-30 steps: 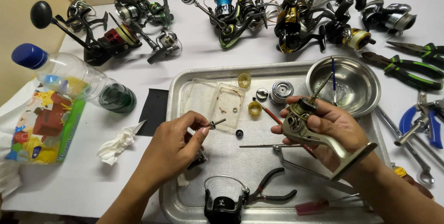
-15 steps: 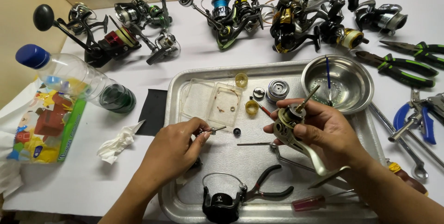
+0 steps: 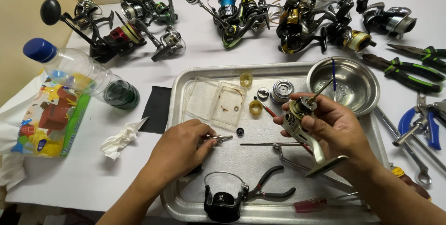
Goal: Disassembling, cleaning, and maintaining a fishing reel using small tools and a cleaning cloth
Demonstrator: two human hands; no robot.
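Head view shows two hands over a metal tray (image 3: 186, 197) on the white desk (image 3: 83, 178). The right hand (image 3: 334, 127) is wrapped around a silver fishing reel body (image 3: 297, 118) and holds it up above the tray, its thin shaft (image 3: 320, 91) pointing toward a steel bowl (image 3: 360, 90). The left hand (image 3: 179, 148) sits low on the tray, well apart from the reel, and pinches a small metal part (image 3: 220, 138) between its fingertips. Black pliers (image 3: 269, 188) lie between the two hands.

right forearm (image 3: 409, 202) cut off by edge; small part in left hand (image 3: 179, 148) grip mostly hidden.
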